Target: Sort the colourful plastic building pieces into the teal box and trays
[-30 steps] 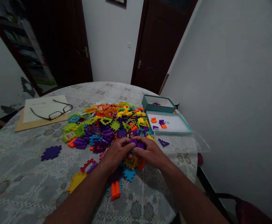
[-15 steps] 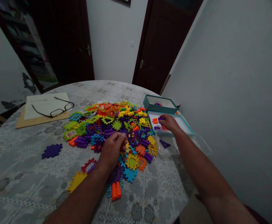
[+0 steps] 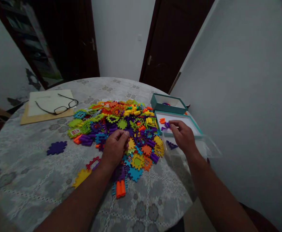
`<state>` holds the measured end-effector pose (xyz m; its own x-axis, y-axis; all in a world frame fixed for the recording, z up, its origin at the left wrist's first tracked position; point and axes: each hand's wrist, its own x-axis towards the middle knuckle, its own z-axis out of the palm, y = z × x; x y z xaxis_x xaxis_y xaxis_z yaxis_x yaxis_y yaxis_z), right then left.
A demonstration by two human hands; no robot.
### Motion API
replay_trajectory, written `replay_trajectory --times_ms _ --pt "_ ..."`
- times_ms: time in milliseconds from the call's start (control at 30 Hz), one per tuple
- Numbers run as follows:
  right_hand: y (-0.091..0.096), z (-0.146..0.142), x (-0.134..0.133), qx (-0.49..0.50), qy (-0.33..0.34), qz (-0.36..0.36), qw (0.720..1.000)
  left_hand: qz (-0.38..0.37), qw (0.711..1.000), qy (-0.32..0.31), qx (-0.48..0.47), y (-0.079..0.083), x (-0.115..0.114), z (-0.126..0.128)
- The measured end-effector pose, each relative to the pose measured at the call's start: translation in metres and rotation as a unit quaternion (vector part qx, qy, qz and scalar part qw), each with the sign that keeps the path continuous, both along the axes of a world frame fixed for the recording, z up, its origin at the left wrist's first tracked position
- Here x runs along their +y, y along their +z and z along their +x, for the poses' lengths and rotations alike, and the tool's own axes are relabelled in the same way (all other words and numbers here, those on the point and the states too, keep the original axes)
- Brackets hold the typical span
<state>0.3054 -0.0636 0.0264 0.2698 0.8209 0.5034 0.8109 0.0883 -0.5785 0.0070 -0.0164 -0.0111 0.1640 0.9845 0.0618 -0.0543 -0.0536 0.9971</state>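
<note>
A heap of coloured interlocking plastic pieces (image 3: pixel 121 127) covers the middle of a round table (image 3: pixel 29 180) with a lace-pattern cloth. My left hand (image 3: pixel 115 149) rests on the near side of the heap, fingers curled against the thumb; what they pinch is hidden. My right hand (image 3: pixel 183 136) hovers at the near edge of a shallow teal tray (image 3: pixel 191 124) holding a few orange and purple pieces. Its fingers are loosely bent and I see nothing in them. A small purple piece (image 3: pixel 171 145) lies just left of it.
A deeper teal box (image 3: pixel 166 108) stands behind the tray. A clear plastic sheet (image 3: pixel 209 149) hangs over the table's right edge. Glasses (image 3: pixel 58 108) lie on papers (image 3: pixel 46 101) at far left. Loose purple (image 3: pixel 56 147), yellow (image 3: pixel 81 177) and orange (image 3: pixel 120 188) pieces lie nearer me. A wall is close on the right.
Both hands were together on a purple piece. My right hand carried it to the shallow tray and has now drawn back to the tray's near edge. The left hand stayed on the heap.
</note>
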Motion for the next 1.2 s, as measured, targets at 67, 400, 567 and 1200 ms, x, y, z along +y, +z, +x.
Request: replay_trajectory --times_ms 67,400,567,1200 --pt "-0.004 -0.041 -0.037 -0.026 0.108 0.01 0.994 0.031 0.999 0.011 0.008 0.009 -0.001 -0.003" --pt "-0.079 -0.119 -0.125 -0.175 0.21 -0.121 0.954 0.211 0.94 0.051 0.263 0.037 -0.045 -0.086" --pt "-0.083 -0.109 -0.116 -0.198 0.174 -0.117 0.957 0.257 0.839 -0.012 0.48 -0.022 -0.111 -0.133" --pt "-0.097 -0.12 -0.084 -0.16 0.127 -0.098 0.974 0.274 0.801 0.065 0.529 -0.066 -0.102 -0.082"
